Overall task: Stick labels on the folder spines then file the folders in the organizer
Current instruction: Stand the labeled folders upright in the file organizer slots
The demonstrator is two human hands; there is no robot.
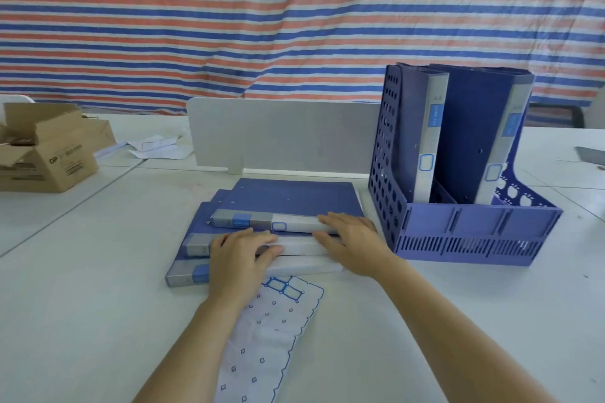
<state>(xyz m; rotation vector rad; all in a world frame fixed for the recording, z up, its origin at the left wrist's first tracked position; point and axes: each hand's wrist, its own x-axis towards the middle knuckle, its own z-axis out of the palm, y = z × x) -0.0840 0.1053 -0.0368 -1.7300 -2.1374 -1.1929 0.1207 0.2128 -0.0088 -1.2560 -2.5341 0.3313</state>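
1. Three blue folders [288, 196] lie stacked and fanned on the white table [98, 271], spines toward the person.
2. The left hand [239, 258] rests flat on the middle spine, fingers together, pinching nothing.
3. The right hand [353, 239] lies flat over the spines' right ends, fingers slightly spread.
4. A label sheet [271, 330], nearly emptied, lies just before the stack.
5. Two labelled folders stand in the blue organizer [474, 239] to the right.

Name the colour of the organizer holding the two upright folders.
Blue, a lighter purplish shade, seen in the head view: the organizer.
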